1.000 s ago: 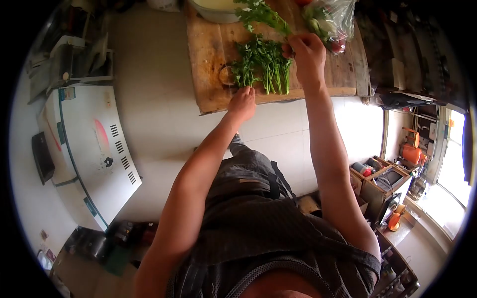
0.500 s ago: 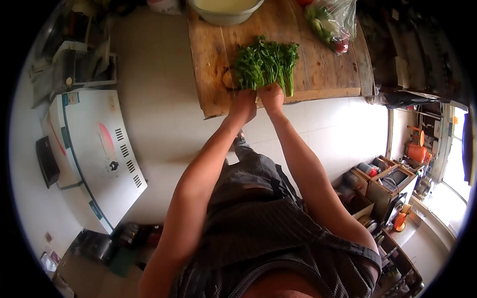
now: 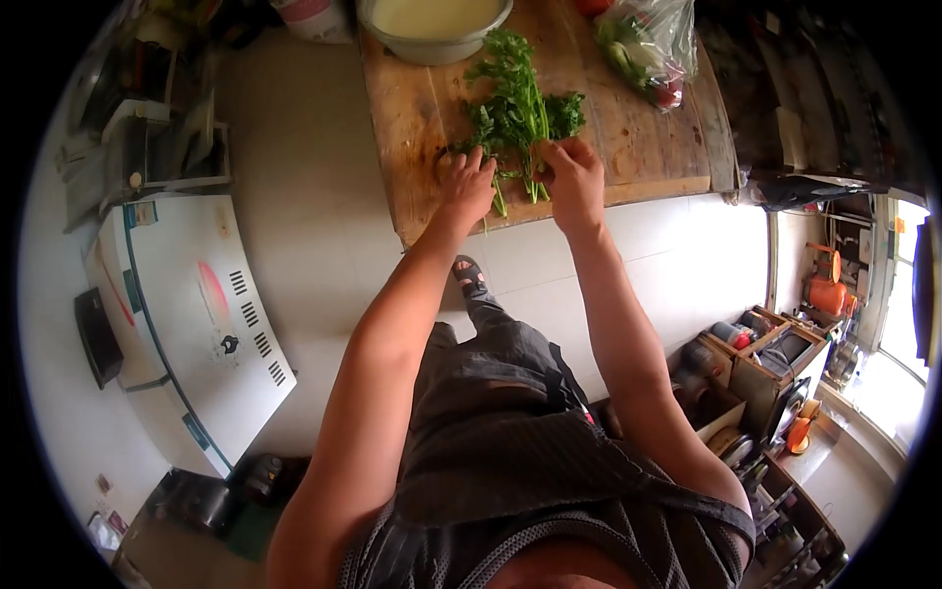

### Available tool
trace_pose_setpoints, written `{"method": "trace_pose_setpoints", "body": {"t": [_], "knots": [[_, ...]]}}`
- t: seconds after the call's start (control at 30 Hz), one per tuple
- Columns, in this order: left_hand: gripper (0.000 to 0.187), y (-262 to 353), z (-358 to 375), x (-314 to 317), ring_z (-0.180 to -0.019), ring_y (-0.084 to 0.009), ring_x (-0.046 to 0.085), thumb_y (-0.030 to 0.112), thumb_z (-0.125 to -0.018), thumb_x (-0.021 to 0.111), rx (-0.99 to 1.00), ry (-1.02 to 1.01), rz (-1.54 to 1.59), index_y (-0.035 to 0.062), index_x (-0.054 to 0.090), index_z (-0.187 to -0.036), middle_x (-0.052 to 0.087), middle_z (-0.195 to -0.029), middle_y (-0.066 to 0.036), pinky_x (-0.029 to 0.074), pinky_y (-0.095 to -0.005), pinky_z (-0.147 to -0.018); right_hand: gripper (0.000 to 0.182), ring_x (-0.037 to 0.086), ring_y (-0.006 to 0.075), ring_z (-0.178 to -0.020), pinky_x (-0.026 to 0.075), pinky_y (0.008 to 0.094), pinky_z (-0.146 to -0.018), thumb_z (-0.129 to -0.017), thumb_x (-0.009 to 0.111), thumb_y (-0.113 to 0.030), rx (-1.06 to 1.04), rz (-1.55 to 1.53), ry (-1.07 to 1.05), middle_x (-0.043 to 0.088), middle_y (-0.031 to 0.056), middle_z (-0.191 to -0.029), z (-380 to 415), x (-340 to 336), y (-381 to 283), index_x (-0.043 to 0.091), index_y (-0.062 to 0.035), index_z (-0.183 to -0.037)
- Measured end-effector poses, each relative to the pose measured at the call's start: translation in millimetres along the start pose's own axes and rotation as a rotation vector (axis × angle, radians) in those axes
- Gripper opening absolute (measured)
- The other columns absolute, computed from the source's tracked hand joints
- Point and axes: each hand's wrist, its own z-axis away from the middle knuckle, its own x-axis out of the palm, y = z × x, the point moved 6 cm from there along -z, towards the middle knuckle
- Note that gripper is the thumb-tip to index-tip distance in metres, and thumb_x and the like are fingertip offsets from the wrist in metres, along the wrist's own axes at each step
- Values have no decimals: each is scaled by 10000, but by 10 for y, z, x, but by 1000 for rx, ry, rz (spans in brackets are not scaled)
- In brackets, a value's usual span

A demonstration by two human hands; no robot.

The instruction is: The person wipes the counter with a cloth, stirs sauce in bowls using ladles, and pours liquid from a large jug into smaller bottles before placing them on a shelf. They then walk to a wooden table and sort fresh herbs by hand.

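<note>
A bunch of leafy greens (image 3: pixel 510 108), like celery or coriander, lies near the front edge of the wooden table (image 3: pixel 653 147), stems toward me. My right hand (image 3: pixel 577 177) is at the right side of the stems, thumb and fingers pinched together on the upright stalks. To the left of the stems, my left hand (image 3: pixel 467 185) rests with its fingers stretched and apart, touching or very near the lower leaves. Some stems reach down to the table's front edge between both hands.
A pale bowl (image 3: pixel 432 49) with yellowish liquid stands at the table's back left. A clear plastic bag (image 3: pixel 648 49) of vegetables lies at the back right. A white fridge (image 3: pixel 211 314) is on the left; crates and shelves (image 3: pixel 775 358) stand on the right.
My hands were close together at the stem ends; now they are apart, the right one farther right. The greens have shifted from a neat bundle into a looser, taller spread.
</note>
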Motion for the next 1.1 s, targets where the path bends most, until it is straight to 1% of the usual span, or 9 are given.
{"method": "trace_pose_setpoints", "body": {"t": [0.1, 0.2, 0.3, 0.47, 0.5, 0.6, 0.63, 0.93, 1.1], "knots": [[619, -65, 52, 22, -1332, -416, 363, 298, -866, 674, -37, -23, -17, 180, 436, -1425, 290, -1521, -167, 343, -467, -1101, 139, 563, 105, -590, 486, 264, -542, -890, 654, -109, -39, 204, 95, 635, 58, -742, -82, -166, 482, 600, -11, -807], [636, -56, 118, -71, -1323, -418, 370, 301, -842, 697, -35, 6, 7, 192, 446, -1416, 279, -1523, -168, 369, -473, -1081, 238, 615, 303, -601, 492, 402, -585, -833, 661, -171, -278, 877, 218, 615, 162, -649, -180, -311, 1046, 551, 11, -726], [584, -83, 141, -118, -1307, -415, 382, 223, -824, 709, 20, 92, -16, 178, 503, -1369, 263, -1534, -147, 412, -452, -1047, 239, 613, 400, -684, 488, 458, -645, -815, 666, -202, -213, 958, 232, 620, 194, -685, -139, -379, 1230, 557, -1, -748], [296, -148, 404, -81, -1058, -355, 565, 139, -799, 716, 5, 264, 258, 38, 650, -1069, 579, -1168, -133, 493, -433, -853, 226, 625, 391, -755, 501, 473, -662, -813, 682, -228, -261, 1132, 182, 622, 183, -812, -104, -338, 1306, 578, -29, -791], [230, -99, 479, -123, -899, -332, 612, 203, -786, 729, -49, 347, 159, 43, 661, -937, 614, -927, -133, 496, -449, -745, 224, 626, 388, -774, 505, 479, -667, -817, 684, -244, -290, 1234, 178, 617, 177, -861, -69, -301, 1265, 586, -43, -806], [277, 23, 551, -49, -804, -332, 640, 289, -769, 737, -141, 191, 54, 35, 670, -857, 632, -882, -166, 507, -452, -693, 214, 626, 386, -794, 510, 493, -672, -834, 672, -273, -263, 1298, 169, 607, 164, -907, 0, -277, 1152, 603, -71, -820], [233, 47, 562, -35, -644, -319, 618, 276, -730, 727, -90, 421, 55, 55, 673, -679, 620, -684, -139, 483, -430, -635, 214, 626, 386, -794, 510, 493, -672, -834, 672, -273, -258, 1305, 164, 607, 164, -907, 16, -292, 1172, 603, -71, -820], [205, -202, 562, 150, -760, -354, 683, 219, -784, 648, -334, 8, 158, 20, 695, -794, 687, -814, -206, 530, -459, -655, 249, 636, 386, -834, 508, 491, -701, -858, 650, -328, -218, 1342, -93, 628, 159, -952, -49, -184, 1370, 625, -81, -875], [340, -533, 949, -14, -769, -316, 690, 340, -762, 712, -534, 107, 273, 5, 689, -812, 688, -777, -192, 525, -409, -667, 182, 626, 384, -830, 501, 473, -719, -856, 637, -238, -284, 1214, -41, 646, 166, -875, 59, -229, 1093, 653, -56, -848]]}}
